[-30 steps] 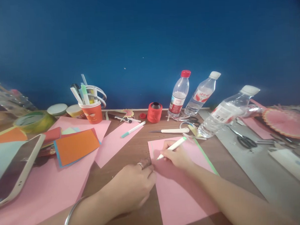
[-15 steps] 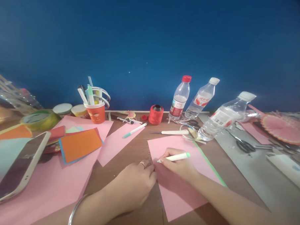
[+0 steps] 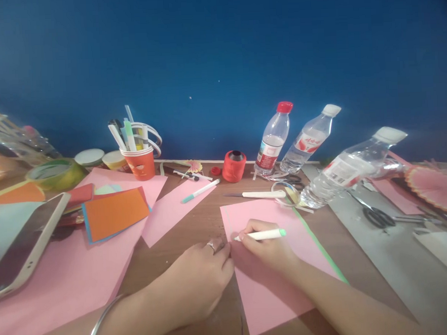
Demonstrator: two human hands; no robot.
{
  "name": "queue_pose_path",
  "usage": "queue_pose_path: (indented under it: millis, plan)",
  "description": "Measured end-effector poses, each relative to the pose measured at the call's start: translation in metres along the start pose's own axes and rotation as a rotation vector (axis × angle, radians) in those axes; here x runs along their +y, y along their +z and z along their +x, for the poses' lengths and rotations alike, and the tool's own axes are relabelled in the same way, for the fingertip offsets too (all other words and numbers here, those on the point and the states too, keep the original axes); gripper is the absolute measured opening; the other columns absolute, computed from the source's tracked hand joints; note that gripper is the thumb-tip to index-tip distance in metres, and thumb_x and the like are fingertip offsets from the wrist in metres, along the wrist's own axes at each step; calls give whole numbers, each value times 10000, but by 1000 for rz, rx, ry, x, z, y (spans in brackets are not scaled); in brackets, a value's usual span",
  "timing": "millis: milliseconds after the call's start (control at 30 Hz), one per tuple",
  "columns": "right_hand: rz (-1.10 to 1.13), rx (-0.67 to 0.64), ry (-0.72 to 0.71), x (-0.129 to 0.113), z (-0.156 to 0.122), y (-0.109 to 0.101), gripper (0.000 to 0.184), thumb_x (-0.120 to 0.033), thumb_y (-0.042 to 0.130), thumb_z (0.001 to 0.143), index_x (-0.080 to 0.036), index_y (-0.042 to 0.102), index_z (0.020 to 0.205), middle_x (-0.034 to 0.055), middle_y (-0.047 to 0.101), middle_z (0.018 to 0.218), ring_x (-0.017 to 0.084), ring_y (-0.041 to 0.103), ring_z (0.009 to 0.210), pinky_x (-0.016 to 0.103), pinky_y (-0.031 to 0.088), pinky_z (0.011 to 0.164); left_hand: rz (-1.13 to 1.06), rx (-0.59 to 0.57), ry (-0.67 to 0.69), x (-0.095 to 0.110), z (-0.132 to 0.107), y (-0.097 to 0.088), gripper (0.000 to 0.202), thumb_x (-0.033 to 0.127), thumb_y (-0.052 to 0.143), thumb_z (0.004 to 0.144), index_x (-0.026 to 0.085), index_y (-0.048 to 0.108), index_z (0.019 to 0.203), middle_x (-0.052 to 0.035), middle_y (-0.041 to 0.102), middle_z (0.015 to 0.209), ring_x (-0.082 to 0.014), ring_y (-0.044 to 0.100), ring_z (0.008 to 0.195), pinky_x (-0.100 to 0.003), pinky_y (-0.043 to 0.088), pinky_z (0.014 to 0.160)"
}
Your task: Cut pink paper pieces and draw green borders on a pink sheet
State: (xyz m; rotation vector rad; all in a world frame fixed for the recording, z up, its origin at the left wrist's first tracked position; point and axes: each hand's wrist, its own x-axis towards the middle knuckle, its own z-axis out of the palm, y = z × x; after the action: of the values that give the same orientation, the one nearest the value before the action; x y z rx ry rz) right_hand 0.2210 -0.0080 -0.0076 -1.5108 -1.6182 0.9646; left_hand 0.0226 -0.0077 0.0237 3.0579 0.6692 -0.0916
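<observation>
My right hand (image 3: pixel 269 247) is closed around a white marker with a light green end (image 3: pixel 266 234). The marker's tip touches a pink sheet of paper (image 3: pixel 277 303) near its left edge. A green line runs along the sheet's right edge, and a faint one shows at the upper left. My left hand (image 3: pixel 204 272), wearing a ring, rests on the table against the sheet's left edge. Its fingers are curled together, and nothing shows in them.
A red cup of pens (image 3: pixel 140 163), a red thread spool (image 3: pixel 234 167) and a craft knife (image 3: pixel 263 195) lie ahead. Leaning bottles (image 3: pixel 344 169) and scissors (image 3: pixel 377 217) are to the right. Orange card (image 3: pixel 116 215) and a phone (image 3: pixel 25 250) lie on pink paper at left.
The camera view has shifted slightly, so the bottles sit farther right and higher. My right hand keeps the marker at the sheet's left edge, with little movement. My left hand has stayed put.
</observation>
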Motion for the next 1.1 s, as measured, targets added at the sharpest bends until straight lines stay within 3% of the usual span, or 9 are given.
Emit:
queue_pose_path:
  millis: [300,767,1100]
  plan:
    - [-11,-33,11,-2,1,-1,270,-259,556,738,-182,434,510,-48,433,492,94,363,495,213,274,461,2,-26,4,0,4,-7,369,124,444,764,93,550,1116,-171,578,1142,-308,551,989,-423,511,775]
    - [1,-65,3,-3,0,-3,181,-150,515,629,-182,427,474,-43,436,473,92,346,480,213,235,436,-12,-21,5,1,2,-7,283,131,457,775,118,566,1036,-143,593,1087,-289,560,906,-420,512,735]
    - [10,-92,29,-3,-2,-3,194,-145,516,604,-181,409,447,-53,401,457,84,311,467,213,208,428,-11,-27,10,1,3,-6,276,136,472,778,113,565,1037,-165,573,1140,-303,539,1020,-427,489,815]
